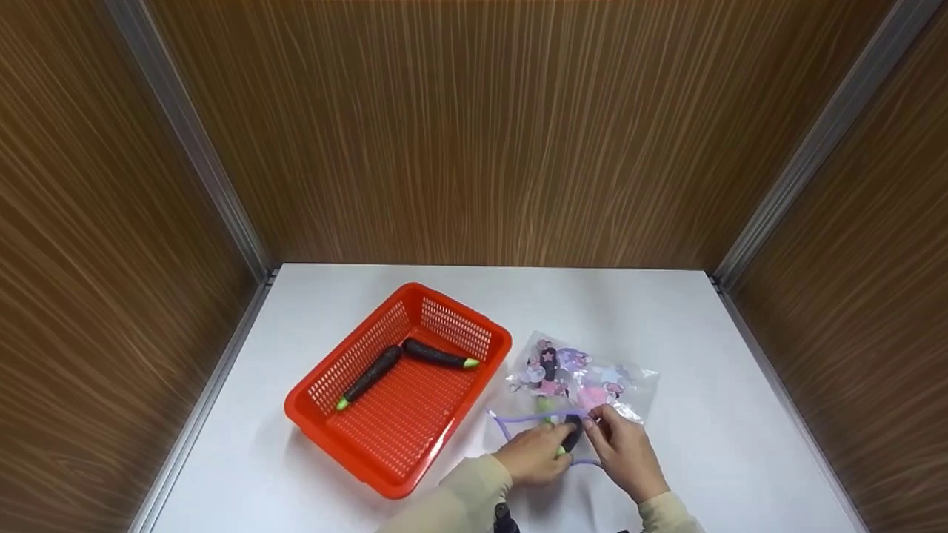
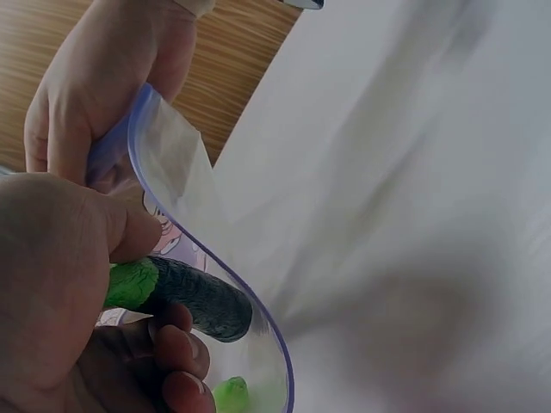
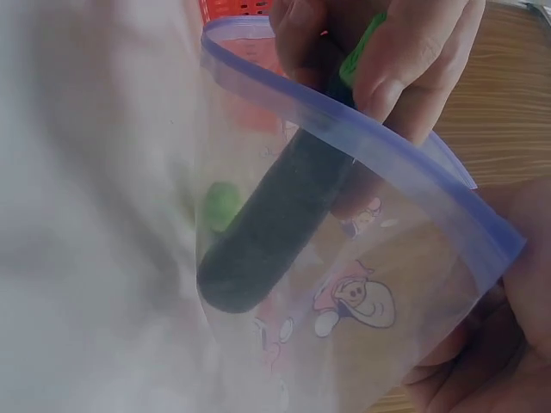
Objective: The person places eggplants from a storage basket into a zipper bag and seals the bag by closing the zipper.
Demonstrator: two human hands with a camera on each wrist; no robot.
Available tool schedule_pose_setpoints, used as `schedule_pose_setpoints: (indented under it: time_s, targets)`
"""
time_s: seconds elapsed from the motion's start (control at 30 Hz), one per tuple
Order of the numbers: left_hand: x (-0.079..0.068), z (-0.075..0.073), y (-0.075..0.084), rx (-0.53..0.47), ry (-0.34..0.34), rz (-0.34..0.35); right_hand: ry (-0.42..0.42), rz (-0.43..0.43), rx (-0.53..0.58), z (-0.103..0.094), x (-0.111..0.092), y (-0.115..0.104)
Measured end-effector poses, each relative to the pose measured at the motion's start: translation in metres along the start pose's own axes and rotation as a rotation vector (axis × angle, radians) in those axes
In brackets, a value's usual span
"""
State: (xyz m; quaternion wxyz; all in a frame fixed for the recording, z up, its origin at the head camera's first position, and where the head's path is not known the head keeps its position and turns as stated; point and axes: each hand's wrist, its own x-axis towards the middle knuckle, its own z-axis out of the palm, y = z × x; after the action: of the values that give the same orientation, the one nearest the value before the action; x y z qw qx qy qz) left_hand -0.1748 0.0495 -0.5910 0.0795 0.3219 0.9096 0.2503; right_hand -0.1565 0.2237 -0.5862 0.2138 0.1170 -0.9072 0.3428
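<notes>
A dark eggplant with a green stem end (image 3: pixel 267 224) slants into a clear zip bag (image 3: pixel 344 297) with a purple-blue zip edge and cartoon prints. My left hand (image 1: pixel 537 453) pinches it near the green end, fingers at the bag's mouth in the left wrist view. My right hand (image 1: pixel 626 450) pinches the bag's edge and holds the mouth apart. Another green tip (image 2: pixel 231 396) shows inside the bag, behind the clear film; the rest of that piece is mostly hidden.
To the left stands a red perforated basket (image 1: pixel 392 426) holding two more eggplants, one along its left side (image 1: pixel 372 376) and one near the back (image 1: pixel 437 355). Clear printed plastic packaging (image 1: pixel 563 363) lies beyond my hands. Wood-grain panels (image 1: pixel 474 148) enclose the white table (image 1: pixel 333 296).
</notes>
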Motion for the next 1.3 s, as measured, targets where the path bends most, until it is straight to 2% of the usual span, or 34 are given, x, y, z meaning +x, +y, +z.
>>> schedule_pose_setpoints:
  time_s: [0.37,0.6,0.87,1.3]
  targets:
    - [0.011,0.007,-0.002,0.000,-0.026,-0.020,-0.013,0.001,0.003,0.002,0.000,-0.004]
    - [0.014,0.013,-0.005,0.065,0.021,-0.011,-0.011,0.000,0.009,0.001,-0.001,-0.008]
    - [0.015,0.016,-0.006,0.109,0.001,-0.057,0.003,-0.047,0.009,0.000,-0.002,-0.012]
    - [0.020,0.017,-0.004,0.082,-0.049,-0.169,0.014,-0.089,0.037,0.000,-0.002,-0.019]
